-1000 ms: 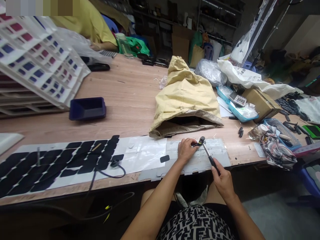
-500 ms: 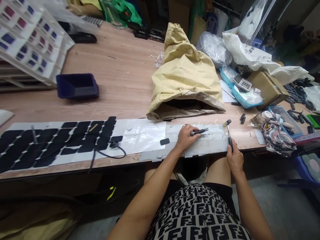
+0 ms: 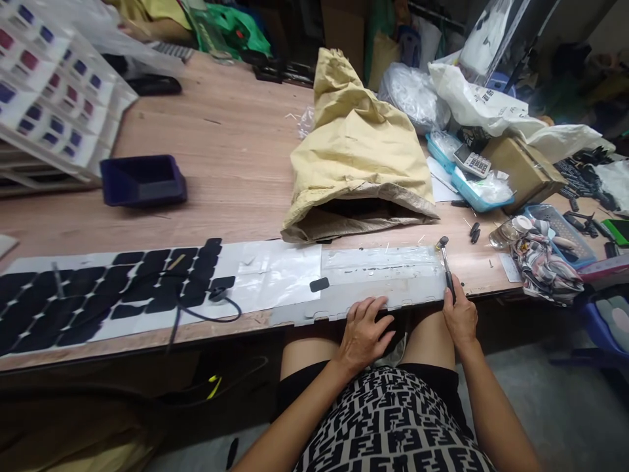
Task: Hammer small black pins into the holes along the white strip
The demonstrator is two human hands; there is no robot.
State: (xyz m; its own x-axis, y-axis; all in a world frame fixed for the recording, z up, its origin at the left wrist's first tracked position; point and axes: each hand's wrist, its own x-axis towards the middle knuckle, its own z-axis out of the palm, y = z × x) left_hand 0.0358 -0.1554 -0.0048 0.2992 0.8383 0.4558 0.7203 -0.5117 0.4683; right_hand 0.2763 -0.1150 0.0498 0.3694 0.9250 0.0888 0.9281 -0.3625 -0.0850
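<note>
My right hand (image 3: pixel 460 313) is closed around the dark handle of a small hammer (image 3: pixel 446 265). The hammer's head rests near the right end of a grey-white board (image 3: pixel 378 292) that runs along the table's front edge. At that edge, above my lap, my left hand (image 3: pixel 364 334) is empty, its fingers apart. Left of the board lies a white sheet (image 3: pixel 280 269). One black rounded piece (image 3: pixel 319 284) sits where the sheet and board meet. Many more black pieces (image 3: pixel 157 265) lie in rows farther left, with a black cable (image 3: pixel 209 316) looped over them.
A yellow sack (image 3: pixel 363 151) gapes toward me behind the board. On the right are a glass jar (image 3: pixel 506 234), a patterned cloth (image 3: pixel 543 269), a blue basket (image 3: pixel 565 239) and a calculator (image 3: pixel 472 161). A dark blue tray (image 3: pixel 143 181) stands left. Across the table, another person's arm (image 3: pixel 160 29) shows.
My left hand has drawn back from the board to the table's front edge. The slim black item it held is out of sight. My right hand still holds the hammer in nearly the same place.
</note>
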